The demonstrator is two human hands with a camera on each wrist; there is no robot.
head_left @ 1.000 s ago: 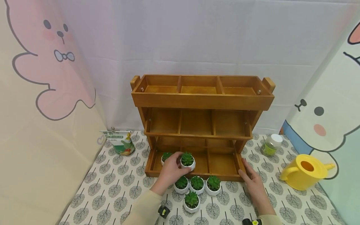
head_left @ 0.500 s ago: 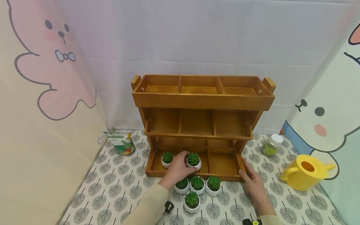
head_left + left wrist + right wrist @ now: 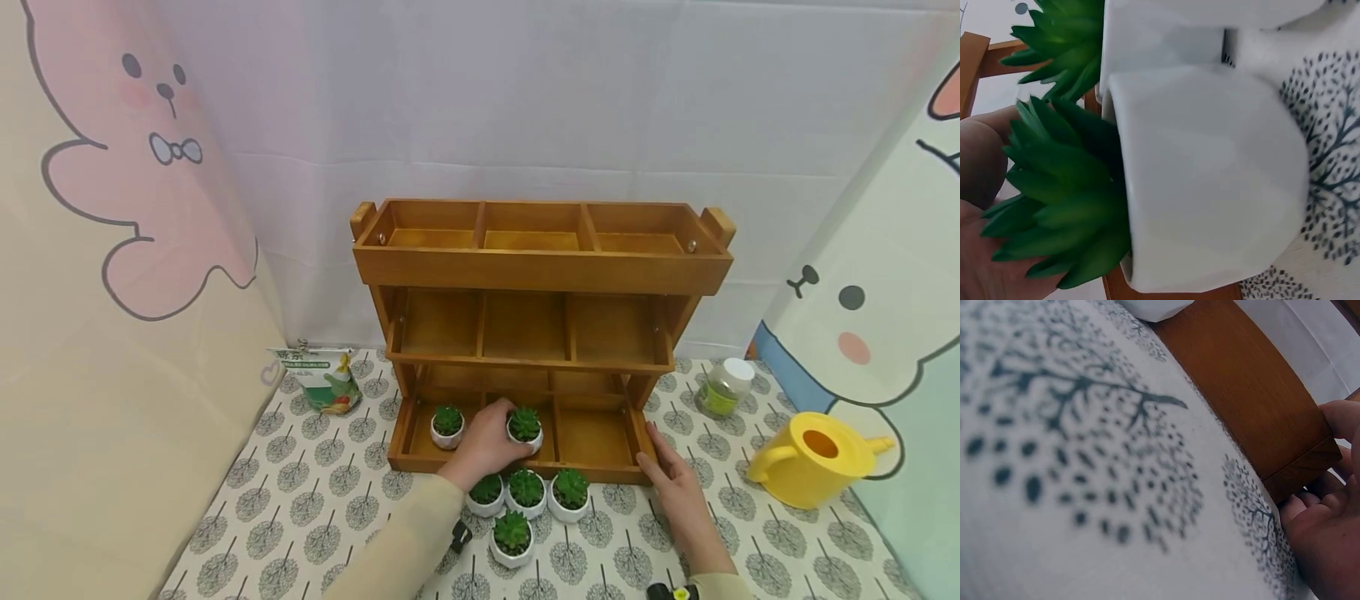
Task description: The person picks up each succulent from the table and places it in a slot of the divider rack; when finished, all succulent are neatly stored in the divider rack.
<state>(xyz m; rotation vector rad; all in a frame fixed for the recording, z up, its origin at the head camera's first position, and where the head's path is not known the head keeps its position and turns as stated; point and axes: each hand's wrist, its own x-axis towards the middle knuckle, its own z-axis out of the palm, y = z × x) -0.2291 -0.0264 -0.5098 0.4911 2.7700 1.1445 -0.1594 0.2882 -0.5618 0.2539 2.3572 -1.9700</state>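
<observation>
My left hand (image 3: 487, 443) grips a small potted succulent (image 3: 525, 427) in a white faceted pot, in the middle compartment of the wooden shelf's bottom tier. Whether the pot touches the tray floor I cannot tell. Another potted succulent (image 3: 447, 427) stands in the left compartment. In the left wrist view a pot on the cloth (image 3: 1210, 181) fills the foreground, with part of my left hand (image 3: 991, 250) behind its leaves. My right hand (image 3: 678, 492) holds the right end of the wooden shelf (image 3: 600, 473); its thumb (image 3: 1341, 419) lies at the corner in the right wrist view.
Several potted succulents (image 3: 567, 496) stand on the tree-patterned cloth before the shelf. A yellow watering can (image 3: 806, 467) and a clear jar (image 3: 723, 387) with a white lid are at the right. A green and white bag (image 3: 322, 383) stands left of the shelf.
My left hand has moved right with the potted succulent, in the middle compartment, uncovering the succulent in the left compartment. My right hand has stayed on the shelf's end.
</observation>
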